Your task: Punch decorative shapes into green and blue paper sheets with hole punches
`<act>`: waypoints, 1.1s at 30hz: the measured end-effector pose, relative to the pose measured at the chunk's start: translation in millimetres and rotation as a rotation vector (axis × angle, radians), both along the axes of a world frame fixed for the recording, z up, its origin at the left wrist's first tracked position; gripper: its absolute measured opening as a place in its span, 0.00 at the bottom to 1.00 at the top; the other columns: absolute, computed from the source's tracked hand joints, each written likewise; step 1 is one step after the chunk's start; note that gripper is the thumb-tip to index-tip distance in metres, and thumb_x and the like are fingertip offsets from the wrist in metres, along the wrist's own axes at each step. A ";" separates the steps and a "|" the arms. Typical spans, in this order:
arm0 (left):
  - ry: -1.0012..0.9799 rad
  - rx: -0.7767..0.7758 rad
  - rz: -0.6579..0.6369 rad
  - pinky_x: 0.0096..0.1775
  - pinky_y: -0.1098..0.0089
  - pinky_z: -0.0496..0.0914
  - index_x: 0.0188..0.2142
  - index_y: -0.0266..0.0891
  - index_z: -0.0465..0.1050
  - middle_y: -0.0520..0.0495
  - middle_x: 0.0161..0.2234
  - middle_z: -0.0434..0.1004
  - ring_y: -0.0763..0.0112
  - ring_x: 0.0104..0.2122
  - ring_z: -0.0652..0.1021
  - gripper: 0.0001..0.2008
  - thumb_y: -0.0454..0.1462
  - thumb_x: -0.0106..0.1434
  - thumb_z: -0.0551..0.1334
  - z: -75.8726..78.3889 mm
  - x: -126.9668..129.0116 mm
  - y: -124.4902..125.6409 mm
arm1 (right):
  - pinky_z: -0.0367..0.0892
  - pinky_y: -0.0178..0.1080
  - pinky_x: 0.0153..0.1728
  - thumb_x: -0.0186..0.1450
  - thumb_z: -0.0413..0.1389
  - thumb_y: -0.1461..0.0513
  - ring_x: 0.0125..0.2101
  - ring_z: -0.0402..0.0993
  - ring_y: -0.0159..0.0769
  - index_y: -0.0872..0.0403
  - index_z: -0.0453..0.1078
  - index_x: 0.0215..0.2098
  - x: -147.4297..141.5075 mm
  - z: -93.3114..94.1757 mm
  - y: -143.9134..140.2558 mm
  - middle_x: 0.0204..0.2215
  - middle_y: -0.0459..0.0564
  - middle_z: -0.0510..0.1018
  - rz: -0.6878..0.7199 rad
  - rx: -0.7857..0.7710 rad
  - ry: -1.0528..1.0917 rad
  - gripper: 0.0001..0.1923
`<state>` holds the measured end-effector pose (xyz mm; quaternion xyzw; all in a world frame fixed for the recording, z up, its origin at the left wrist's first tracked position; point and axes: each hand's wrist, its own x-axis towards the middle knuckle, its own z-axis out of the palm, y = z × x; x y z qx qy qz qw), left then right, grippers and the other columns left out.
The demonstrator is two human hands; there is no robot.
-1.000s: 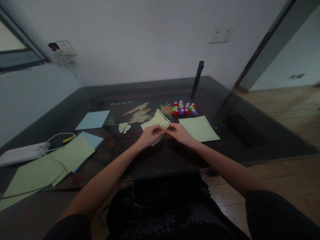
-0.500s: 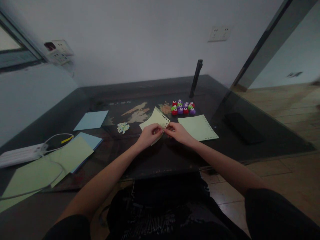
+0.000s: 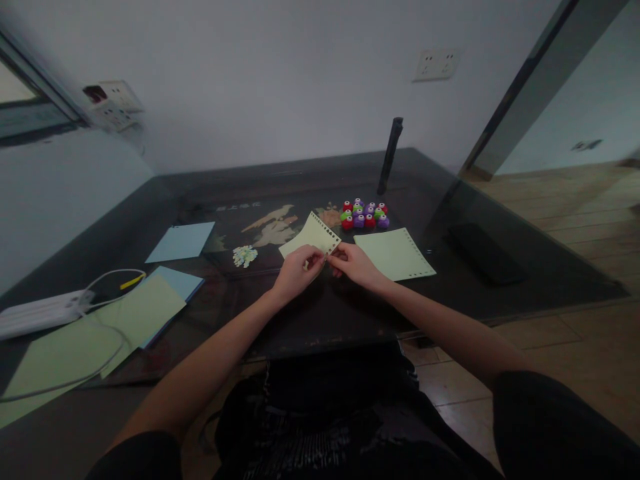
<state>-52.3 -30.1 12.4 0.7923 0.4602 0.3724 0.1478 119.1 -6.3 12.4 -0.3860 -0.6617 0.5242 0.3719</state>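
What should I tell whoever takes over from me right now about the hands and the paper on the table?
Left hand: pinching the near edge of a pale green sheet lifted off the table.
Right hand: at the sheet's punched edge, fingers closed; whether a punch is inside it cannot be seen.
Done: holes run along that edge; a second green sheet with a punched edge lies flat to the right.
Nearby: coloured punches behind, punched scraps to the left.
Left: blue sheets and more green paper show no holes.

Single head view, looking forward-down at dark table [image 3: 350,320], near edge close.
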 end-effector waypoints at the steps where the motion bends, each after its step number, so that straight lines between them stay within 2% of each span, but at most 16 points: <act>1: -0.003 0.004 0.000 0.32 0.72 0.63 0.31 0.38 0.69 0.51 0.26 0.68 0.72 0.28 0.69 0.06 0.36 0.61 0.56 -0.3 0.0 0.0 | 0.65 0.31 0.19 0.58 0.59 0.60 0.18 0.68 0.28 0.56 0.67 0.30 -0.2 -0.3 0.1 0.20 0.44 0.71 -0.003 -0.002 0.002 0.07; 6: -0.025 0.013 -0.002 0.32 0.72 0.63 0.31 0.38 0.69 0.51 0.26 0.68 0.73 0.28 0.69 0.05 0.36 0.61 0.56 -2.1 0.4 0.1 | 0.65 0.32 0.19 0.58 0.58 0.61 0.18 0.68 0.28 0.56 0.67 0.30 -1.3 -2.1 0.6 0.20 0.44 0.70 -0.012 -0.011 0.009 0.06; 13: -0.042 -0.006 0.055 0.33 0.72 0.64 0.31 0.39 0.69 0.50 0.28 0.71 0.73 0.29 0.69 0.06 0.37 0.61 0.56 -0.7 0.7 0.3 | 0.64 0.33 0.20 0.57 0.58 0.58 0.18 0.67 0.29 0.55 0.66 0.30 -0.8 -2.1 1.4 0.21 0.45 0.71 -0.020 0.003 0.018 0.09; 17: -0.052 -0.003 0.064 0.32 0.72 0.64 0.30 0.39 0.68 0.51 0.27 0.70 0.73 0.28 0.69 0.05 0.37 0.60 0.57 1.1 -1.2 0.3 | 0.65 0.35 0.23 0.59 0.56 0.57 0.20 0.68 0.31 0.55 0.67 0.30 5.6 3.8 6.8 0.22 0.46 0.72 -0.038 0.114 -0.029 0.08; 20: -0.034 -0.033 0.025 0.32 0.73 0.64 0.30 0.38 0.69 0.51 0.26 0.69 0.74 0.27 0.69 0.06 0.37 0.61 0.56 -0.6 -1.0 -0.1 | 0.67 0.36 0.28 0.58 0.56 0.57 0.28 0.70 0.34 0.55 0.69 0.30 13.3 11.1 14.8 0.27 0.49 0.74 -0.133 0.268 -0.049 0.08; 23: 0.016 -0.100 -0.056 0.31 0.73 0.63 0.31 0.38 0.69 0.52 0.26 0.69 0.74 0.26 0.69 0.06 0.36 0.61 0.55 -4.0 2.4 0.1 | 0.69 0.39 0.33 0.57 0.57 0.57 0.32 0.71 0.36 0.55 0.68 0.31 21.4 19.4 23.4 0.31 0.50 0.74 -0.175 0.295 0.038 0.09; 28: 0.126 -0.158 -0.164 0.31 0.72 0.64 0.31 0.38 0.71 0.51 0.27 0.71 0.73 0.27 0.70 0.05 0.35 0.60 0.57 -7.3 13.4 9.0 | 0.70 0.42 0.39 0.57 0.58 0.55 0.33 0.71 0.36 0.53 0.67 0.30 33.8 31.6 31.6 0.29 0.48 0.74 -0.201 0.235 0.266 0.10; 33: 0.318 -0.121 -0.074 0.31 0.71 0.64 0.30 0.39 0.70 0.48 0.30 0.72 0.69 0.30 0.72 0.05 0.35 0.60 0.57 -5.8 29.9 25.9 | 0.70 0.41 0.40 0.57 0.59 0.55 0.39 0.71 0.36 0.51 0.67 0.35 49.3 40.8 33.8 0.36 0.48 0.74 -0.371 0.257 0.441 0.11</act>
